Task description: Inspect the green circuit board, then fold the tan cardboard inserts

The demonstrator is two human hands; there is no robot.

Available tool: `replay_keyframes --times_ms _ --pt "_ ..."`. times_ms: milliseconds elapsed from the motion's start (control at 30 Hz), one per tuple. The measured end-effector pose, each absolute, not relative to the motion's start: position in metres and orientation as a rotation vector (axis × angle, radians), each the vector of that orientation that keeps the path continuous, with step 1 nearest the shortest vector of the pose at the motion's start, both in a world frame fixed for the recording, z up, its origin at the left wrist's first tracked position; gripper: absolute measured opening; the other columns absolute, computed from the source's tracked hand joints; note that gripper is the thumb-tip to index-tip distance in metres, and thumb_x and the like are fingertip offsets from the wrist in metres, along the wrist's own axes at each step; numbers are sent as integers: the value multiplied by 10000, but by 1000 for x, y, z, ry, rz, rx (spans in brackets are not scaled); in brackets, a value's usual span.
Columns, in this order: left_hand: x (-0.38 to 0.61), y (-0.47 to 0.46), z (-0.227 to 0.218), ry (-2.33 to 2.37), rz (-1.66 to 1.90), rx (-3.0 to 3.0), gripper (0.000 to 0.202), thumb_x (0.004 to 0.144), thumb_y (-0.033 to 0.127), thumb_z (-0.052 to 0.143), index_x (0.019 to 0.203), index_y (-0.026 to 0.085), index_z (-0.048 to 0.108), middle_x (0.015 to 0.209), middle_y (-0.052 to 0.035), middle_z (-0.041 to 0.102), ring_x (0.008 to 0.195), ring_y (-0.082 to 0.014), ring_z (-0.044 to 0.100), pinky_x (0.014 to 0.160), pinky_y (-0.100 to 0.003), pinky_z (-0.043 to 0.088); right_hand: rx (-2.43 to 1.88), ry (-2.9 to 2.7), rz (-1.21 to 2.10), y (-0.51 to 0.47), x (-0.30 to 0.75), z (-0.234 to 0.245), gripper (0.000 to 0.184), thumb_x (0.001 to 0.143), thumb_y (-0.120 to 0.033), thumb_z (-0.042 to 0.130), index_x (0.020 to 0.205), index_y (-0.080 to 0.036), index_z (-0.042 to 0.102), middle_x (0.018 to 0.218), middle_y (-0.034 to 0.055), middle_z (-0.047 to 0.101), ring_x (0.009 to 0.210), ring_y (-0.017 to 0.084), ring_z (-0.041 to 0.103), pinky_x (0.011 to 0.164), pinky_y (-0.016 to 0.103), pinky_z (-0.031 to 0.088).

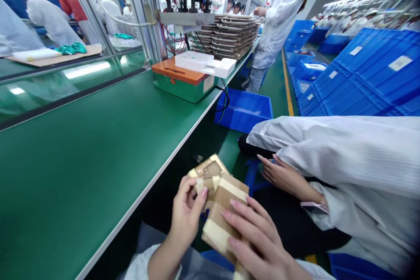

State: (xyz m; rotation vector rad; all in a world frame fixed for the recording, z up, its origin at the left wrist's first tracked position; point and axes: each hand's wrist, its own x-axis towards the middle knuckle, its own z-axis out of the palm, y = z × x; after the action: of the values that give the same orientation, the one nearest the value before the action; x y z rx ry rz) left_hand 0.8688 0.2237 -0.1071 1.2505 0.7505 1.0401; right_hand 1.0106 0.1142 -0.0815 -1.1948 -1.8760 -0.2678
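Near the bottom middle, below the bench edge, my left hand is closed on a small tan box with strips of pale tape, its thumb and fingers at the near end. A recessed, frame-like face shows on that box. Beside it, my right hand grips a brown taped block, fingers lying across its upper face. Pale tape bands cross this block at both ends. The two pieces touch or overlap; whether they are joined I cannot tell. My right thumb is hidden behind the block.
A green bench runs along the left, carrying an orange-and-green fixture under a press. Stacked trays stand behind. A blue bin sits on the floor. To the right, a seated co-worker's hand is close by.
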Motion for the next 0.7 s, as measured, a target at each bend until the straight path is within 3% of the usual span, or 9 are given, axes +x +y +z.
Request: replay_keyframes --times_ms 100,233,367,567,700 --pt "873 219 -98 700 962 1161 191 850 369 627 896 185 605 960 -50 568 867 -172 608 816 -282 509 -1255 -1981 -523 112 1007 -81 154 804 -191 635 916 -292 666 923 37 741 925 238 695 957 409 518" --pt "875 214 -95 668 1020 1124 188 842 368 639 905 192 616 979 -50 568 880 -179 598 816 -283 497 -1287 -1928 -492 115 1002 -83 227 790 -200 645 979 -324 668 828 25 748 851 236 711 874 377 566" --pt "877 213 -100 671 1074 1109 181 835 367 648 898 200 626 987 -46 563 873 -177 598 813 -284 501 -1244 -1789 -408 116 1002 -89 291 839 -172 594 1088 -313 651 894 35 745 953 242 688 917 407 554" --pt "879 213 -104 744 1068 1068 252 776 402 704 877 187 622 963 -46 586 850 -178 606 799 -287 507 -1194 -1700 -29 113 1007 -94 604 797 -62 605 1304 -371 498 1241 67 620 1140 300 589 971 525 498" --pt "880 213 -105 763 944 873 269 756 403 728 871 193 607 882 -13 636 769 -145 613 725 -243 499 -1224 -1736 -7 115 1012 -96 618 804 -37 600 1331 -338 481 1292 91 581 1199 289 545 1014 502 464"
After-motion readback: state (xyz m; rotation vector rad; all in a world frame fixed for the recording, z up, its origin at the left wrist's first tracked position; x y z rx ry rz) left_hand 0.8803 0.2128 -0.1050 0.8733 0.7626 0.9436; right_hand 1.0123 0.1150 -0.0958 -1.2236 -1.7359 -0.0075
